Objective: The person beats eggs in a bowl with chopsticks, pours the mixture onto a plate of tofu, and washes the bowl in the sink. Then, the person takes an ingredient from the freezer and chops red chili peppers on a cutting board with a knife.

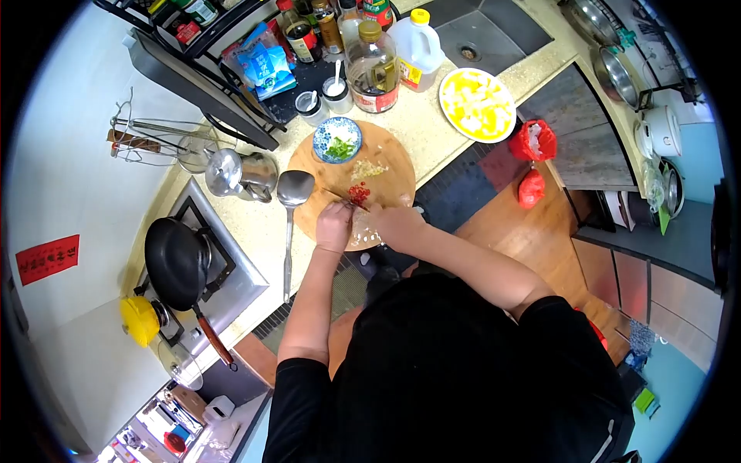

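My right hand (394,226) is closed at the near side of a round wooden cutting board (397,166), around what looks like a knife (333,193) seen almost edge-on. My left hand (335,225) is beside it with curled fingers pressed to the board; anything under them is hidden. Chopped red chili (359,191) lies just beyond the blade, and minced garlic (369,168) farther up. On the board's far side stands a blue-patterned bowl (353,131) with chopped green onion (338,148). A metal spatula (295,189) overlaps the board's left edge.
At left, a black frying pan (176,262) sits on the stove (243,282), near a steel pot (257,174). Behind the board stand an oil jar (372,73), a white jug (417,50) and seasoning jars (311,106). Right are a plate (442,100) of yellow-and-white food and a sink (502,31).
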`<action>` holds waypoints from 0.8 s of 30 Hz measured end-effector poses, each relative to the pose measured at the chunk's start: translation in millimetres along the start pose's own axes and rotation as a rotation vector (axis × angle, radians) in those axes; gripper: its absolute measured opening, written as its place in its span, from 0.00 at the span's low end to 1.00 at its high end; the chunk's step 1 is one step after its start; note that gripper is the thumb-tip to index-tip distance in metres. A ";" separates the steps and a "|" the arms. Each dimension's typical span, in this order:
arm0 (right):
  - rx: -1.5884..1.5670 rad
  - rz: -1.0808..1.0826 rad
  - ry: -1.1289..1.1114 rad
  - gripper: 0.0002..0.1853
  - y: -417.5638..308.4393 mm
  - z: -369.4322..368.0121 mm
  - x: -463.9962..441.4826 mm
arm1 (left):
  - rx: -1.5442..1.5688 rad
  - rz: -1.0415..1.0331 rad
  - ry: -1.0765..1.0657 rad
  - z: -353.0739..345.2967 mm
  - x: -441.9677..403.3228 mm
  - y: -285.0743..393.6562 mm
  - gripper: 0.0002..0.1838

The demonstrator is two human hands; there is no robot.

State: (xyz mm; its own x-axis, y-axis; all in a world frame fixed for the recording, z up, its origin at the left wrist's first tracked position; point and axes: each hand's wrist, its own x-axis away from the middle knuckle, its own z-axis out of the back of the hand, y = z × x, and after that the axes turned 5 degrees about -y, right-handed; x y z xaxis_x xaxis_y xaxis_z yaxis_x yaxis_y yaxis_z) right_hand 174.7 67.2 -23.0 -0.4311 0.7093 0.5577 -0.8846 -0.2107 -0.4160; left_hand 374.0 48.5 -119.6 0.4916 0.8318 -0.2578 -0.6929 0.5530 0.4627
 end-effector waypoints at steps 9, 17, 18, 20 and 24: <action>-0.014 0.073 0.139 0.11 18.4 -20.9 -17.7 | -0.023 -0.014 0.036 -0.8 3.3 2.7 0.06; 0.026 -0.008 0.019 0.13 2.8 -8.7 -8.1 | -0.021 -0.030 0.009 -2.3 1.3 -5.3 0.06; 0.025 -0.013 0.034 0.12 3.0 -14.5 -12.4 | -0.020 -0.019 0.000 -2.3 1.6 -3.6 0.06; 0.023 -0.025 0.047 0.12 2.6 -21.3 -15.8 | -0.036 -0.018 0.004 -1.5 2.6 -1.5 0.07; 0.003 0.021 0.100 0.13 13.8 -19.1 -15.6 | -0.060 -0.028 0.006 -1.4 6.5 4.3 0.10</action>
State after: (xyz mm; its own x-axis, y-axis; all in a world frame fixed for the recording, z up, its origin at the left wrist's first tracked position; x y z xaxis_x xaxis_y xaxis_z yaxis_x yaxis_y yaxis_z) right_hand 172.6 66.1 -51.2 -0.4295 0.7684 0.4744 -0.8763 -0.2277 -0.4246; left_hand 373.5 56.3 -120.5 0.5082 0.8163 -0.2746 -0.7093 0.5776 0.4041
